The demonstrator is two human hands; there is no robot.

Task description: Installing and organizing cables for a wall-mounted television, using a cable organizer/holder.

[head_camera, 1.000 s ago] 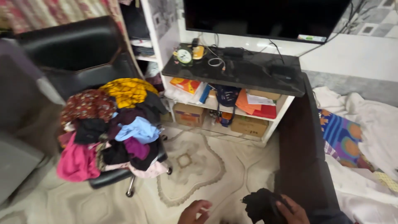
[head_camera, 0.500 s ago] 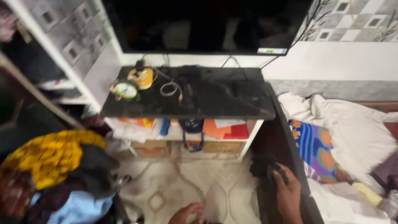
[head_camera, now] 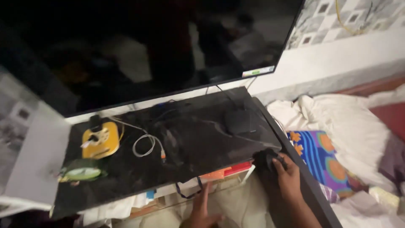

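**Black cloth gripped at the corner of the glossy stand**

Black and bunched, the cloth [head_camera: 264, 159] sits in the right hand [head_camera: 288, 179], whose fingers are curled closed round it; the bundle is held right at the near right corner of the dark stand top [head_camera: 198, 143], touching or just off its edge, which of the two cannot be told; its folds merge with the dark board [head_camera: 310, 192] running down the side of the bed, so its full outline is hard to make out. The left hand [head_camera: 202, 211] is low at the bottom edge, cut off at the wrist, fingers stretched out and loosely spread, holding nothing, just below the front edge of the stand; whether it touches anything cannot be told.

On the stand top lie a yellow gadget [head_camera: 100, 139], a coiled white cable [head_camera: 145, 145], a green round object [head_camera: 82, 173] lying blurred near the left front, and a dark rounded box [head_camera: 239, 121] that nearly vanishes against the surface; a large dark screen [head_camera: 139, 50] fills the upper frame, its top and left cut off. Under the top, only slivers of orange and red papers [head_camera: 228, 170] show. To the right, a blue patterned cloth [head_camera: 320, 158] lies on rumpled white bedding [head_camera: 350, 122]; the far right edge is too blurred to read.
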